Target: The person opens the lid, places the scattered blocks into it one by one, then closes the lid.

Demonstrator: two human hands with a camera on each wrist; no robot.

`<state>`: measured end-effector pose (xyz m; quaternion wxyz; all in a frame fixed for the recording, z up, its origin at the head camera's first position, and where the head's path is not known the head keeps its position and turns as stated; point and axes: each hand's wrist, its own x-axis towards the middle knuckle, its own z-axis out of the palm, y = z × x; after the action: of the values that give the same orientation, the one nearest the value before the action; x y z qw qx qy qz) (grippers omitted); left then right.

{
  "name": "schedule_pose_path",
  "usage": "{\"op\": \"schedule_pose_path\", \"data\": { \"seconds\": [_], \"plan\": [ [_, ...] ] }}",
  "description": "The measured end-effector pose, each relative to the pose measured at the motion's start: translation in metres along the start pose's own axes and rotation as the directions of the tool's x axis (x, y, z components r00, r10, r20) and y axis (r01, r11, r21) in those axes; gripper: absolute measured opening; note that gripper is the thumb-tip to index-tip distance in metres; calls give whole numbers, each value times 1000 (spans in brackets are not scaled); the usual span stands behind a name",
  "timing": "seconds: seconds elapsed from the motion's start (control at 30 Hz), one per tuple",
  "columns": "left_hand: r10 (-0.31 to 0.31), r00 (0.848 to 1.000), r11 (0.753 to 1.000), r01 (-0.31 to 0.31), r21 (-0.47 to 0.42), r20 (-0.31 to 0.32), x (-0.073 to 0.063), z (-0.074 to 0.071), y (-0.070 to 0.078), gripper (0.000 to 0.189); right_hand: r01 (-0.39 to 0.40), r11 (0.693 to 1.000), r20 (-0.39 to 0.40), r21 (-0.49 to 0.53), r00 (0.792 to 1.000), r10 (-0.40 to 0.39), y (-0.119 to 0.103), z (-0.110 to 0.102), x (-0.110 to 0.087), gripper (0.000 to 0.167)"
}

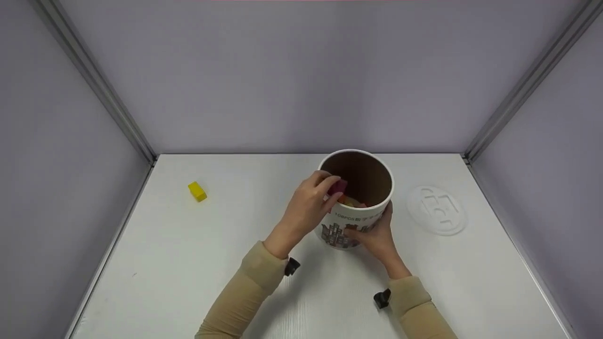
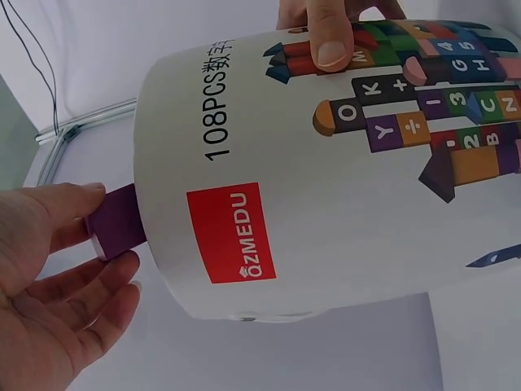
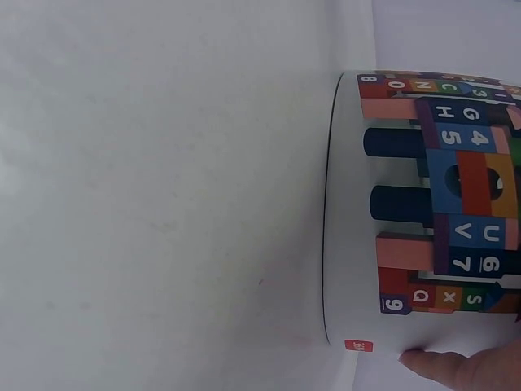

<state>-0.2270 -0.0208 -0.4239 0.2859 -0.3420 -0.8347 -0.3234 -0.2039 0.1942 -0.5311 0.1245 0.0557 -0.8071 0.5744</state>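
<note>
A tall white tub [image 1: 346, 225] printed with pictures of toy blocks stands on the table, its mouth tipped toward me. Several coloured blocks [image 1: 351, 201] show inside, low in the tub. At the near left of the rim, my left hand [image 1: 306, 202] pinches a purple block [image 2: 120, 221] between thumb and fingers; the left wrist view has the block right beside the rim. My right hand [image 1: 377, 235] grips the tub's lower right side, thumb across the front. Only a fingertip [image 3: 444, 368] of it appears in the right wrist view, against the printed wall.
A yellow block [image 1: 197, 191] lies alone on the left part of the white table [image 1: 165, 263]. To the right of the tub lies a clear round lid [image 1: 436, 210]. Pale panels [image 1: 301, 75] wall in the table's back and sides.
</note>
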Motion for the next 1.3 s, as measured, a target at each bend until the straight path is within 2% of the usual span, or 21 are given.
{"op": "schedule_pose_path", "data": {
  "seconds": [0.2, 0.27, 0.33, 0.53, 0.67, 0.8, 0.9, 1.03, 1.3],
  "plan": [
    [-10, 1000, 1000, 10, 4, 6, 5, 9, -5, 29, 11, 999, 16, 34, 1000, -12, -6, -1, 0, 134],
    [-19, 1000, 1000, 19, 18, 4, 4, 12, -7, 31, 9, 998, 21, 61, 1000, -10, -14, -1, -1, 132],
    [-24, 1000, 999, 24, 44, -4, 2, 15, -10, 34, 17, 997, 23, 79, 1000, -18, -13, -1, -2, 132],
    [-10, 996, 990, 22, 140, -89, -4, 12, -18, 38, 33, 997, 17, 67, 999, -34, -11, -2, -1, 133],
    [-58, 990, 980, 81, 180, -130, -12, 6, -31, 39, 34, 998, 17, 59, 999, -35, -11, -2, -1, 134],
    [-133, 980, 964, 162, 210, -145, -28, 2, -49, 39, 37, 997, 26, 66, 999, -38, -11, -2, -2, 135],
    [-195, 969, 947, 227, 227, -152, -41, 0, -66, 41, 48, 996, 29, 76, 998, -51, -10, -2, -1, 134],
    [-292, 945, 914, 320, 248, -144, -60, -2, -89, 45, 49, 996, 30, 77, 998, -52, -10, -2, -1, 134],
    [-470, 878, 830, 474, 293, -90, -92, -9, -130, 50, 4, 996, 40, 93, 999, -8, -11, -2, -2, 135]
  ]
}}
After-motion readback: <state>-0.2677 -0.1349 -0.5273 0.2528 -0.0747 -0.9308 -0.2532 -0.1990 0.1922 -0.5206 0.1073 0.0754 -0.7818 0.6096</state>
